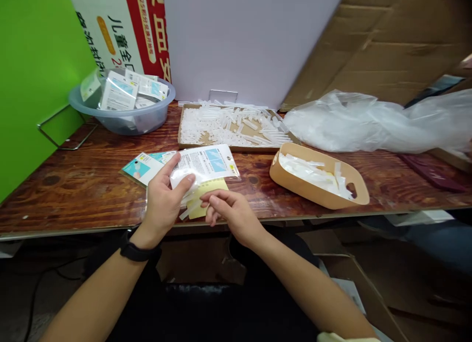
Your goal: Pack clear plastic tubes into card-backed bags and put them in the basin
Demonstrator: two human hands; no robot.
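Note:
My left hand (162, 199) is closed on a clear plastic packet (206, 164) with a white printed card inside, its thumb pressed over the near edge. Just below the packet, my right hand (234, 211) has its fingers curled with thumb and forefinger close together; whatever they may pinch is too small to make out. A yellow notepad-like sheet (217, 186) lies on the table under the packet, partly covered. Translucent strips (190, 211) rest between my hands on that sheet. Further packets with teal cards (142, 169) lie behind my left hand.
A translucent bowl (129, 120) full of carded packets stands back left. Behind my hands is a cardboard tray (236, 147) of small clear tubes and bits. A tan basket (306, 188) with translucent pieces sits right, before a large plastic bag (342, 123). A wire bookend (70, 147) stands left.

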